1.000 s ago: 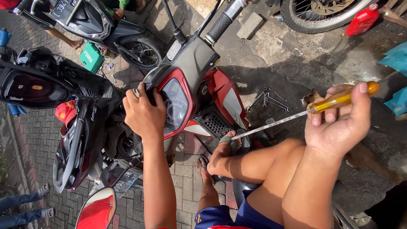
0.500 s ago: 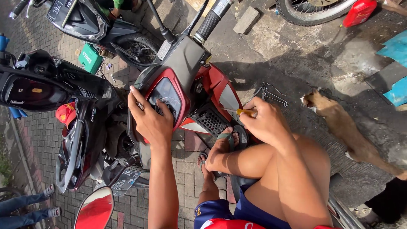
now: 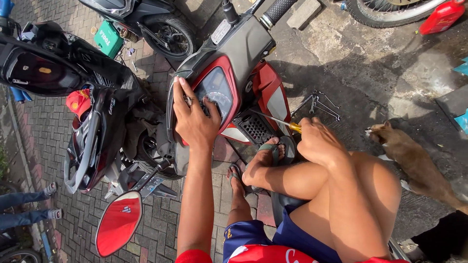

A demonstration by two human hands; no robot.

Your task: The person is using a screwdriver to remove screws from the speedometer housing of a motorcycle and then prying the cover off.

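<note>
Plainly seen from above: left hand [image 3: 195, 122] spread flat over the red-rimmed instrument panel [image 3: 217, 92] of a red and grey scooter [image 3: 253, 53], fingers apart and resting on the dial glass, grip open, pinching nothing. Right hand [image 3: 319, 141] closed tight around the yellow handle of a screwdriver [image 3: 275, 120], grip pressed together on it, thin metal shaft running up and left toward the grilled black vent [image 3: 253, 129] just below the panel; tip too small to tell whether touching. Bare knees drawn up, both feet in sandals [image 3: 265, 153] planted beside the scooter's front body. Loose on the concrete to the right of the scooter, near the screwdriver hand: a small cluster of spanners [image 3: 319, 104]. Further right, a brown cat [image 3: 414, 160], head toward the spanners. Lower left, a red round mirror [image 3: 119, 224] on its stalk, over brick paving. Left of that, black stripped body panels [image 3: 87, 141] with a red piece on top. Upper left, a second dark scooter [image 3: 146, 19] with a green box [image 3: 108, 39] beside its wheel. Top right, a spoked wheel [image 3: 390, 12] and a red canister [image 3: 441, 17]. Far left edge, another person's legs in jeans [image 3: 24, 207].
</note>
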